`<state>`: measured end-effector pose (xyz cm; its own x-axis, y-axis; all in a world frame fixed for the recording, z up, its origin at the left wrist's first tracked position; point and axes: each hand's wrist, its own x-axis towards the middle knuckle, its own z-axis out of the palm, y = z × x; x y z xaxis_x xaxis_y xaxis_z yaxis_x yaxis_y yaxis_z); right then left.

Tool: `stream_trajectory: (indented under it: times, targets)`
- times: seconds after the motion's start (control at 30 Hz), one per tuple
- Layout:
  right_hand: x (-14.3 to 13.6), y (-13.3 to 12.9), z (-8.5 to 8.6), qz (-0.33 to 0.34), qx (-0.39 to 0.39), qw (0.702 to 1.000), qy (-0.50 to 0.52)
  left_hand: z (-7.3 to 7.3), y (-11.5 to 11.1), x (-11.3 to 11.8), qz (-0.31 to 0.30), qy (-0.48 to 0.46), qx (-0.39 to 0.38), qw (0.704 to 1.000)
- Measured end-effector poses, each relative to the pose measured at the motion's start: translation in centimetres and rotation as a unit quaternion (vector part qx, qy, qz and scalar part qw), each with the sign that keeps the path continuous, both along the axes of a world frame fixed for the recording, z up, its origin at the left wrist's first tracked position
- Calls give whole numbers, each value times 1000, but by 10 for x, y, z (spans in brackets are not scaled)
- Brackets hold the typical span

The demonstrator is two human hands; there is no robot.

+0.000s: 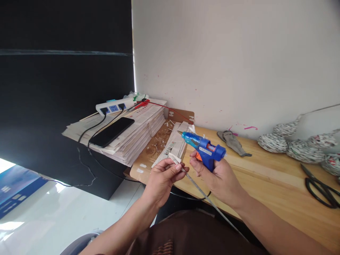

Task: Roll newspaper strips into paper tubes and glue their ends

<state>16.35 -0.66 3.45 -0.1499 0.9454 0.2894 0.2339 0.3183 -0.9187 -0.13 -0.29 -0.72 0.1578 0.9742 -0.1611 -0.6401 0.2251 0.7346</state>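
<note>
Between the fingertips of my left hand [163, 179] is pinched a thin rolled paper stick [203, 193], whose flat whitish end pokes up past the fingers. The stick slants down to the right, under my right wrist and over my lap. My right hand [216, 177] is wrapped round the handle of a blue hot glue gun [204, 147] with an orange trigger. Its nozzle points left, a little above and apart from the paper end. Behind my hands, newspaper strips [174, 141] lie on a piece of brown cardboard [156, 141] dotted with white scraps.
A tall newspaper stack [143, 131] at the left bears a black phone [113, 131], a white power strip [114, 106] and a red-handled tool [142, 103]. Woven paper gourds [273, 141], black scissors [321, 189] and a grey cloth [233, 141] lie on the wooden table [268, 184].
</note>
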Motion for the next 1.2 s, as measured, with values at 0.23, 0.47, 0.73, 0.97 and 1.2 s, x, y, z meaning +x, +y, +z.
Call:
stream_trajectory:
  times: [0.23, 0.47, 0.73, 0.97, 1.2]
  targets:
    - [17, -16, -6, 112, -130, 982, 76, 0, 5, -5, 21, -7, -7, 1000]
    - [16, -32, -5, 126, -157, 976, 84, 1, 5, -5, 33, -17, 2, 999]
    - [16, -35, -8, 123, -167, 974, 86, 1, 6, -4, 48, -35, -6, 998]
    - [18, -34, -8, 118, -181, 970, 112, 2, 5, -5, 36, -32, -3, 999]
    - [24, -34, -7, 103, -192, 969, 113, 0, 5, -7, 36, -10, -9, 999]
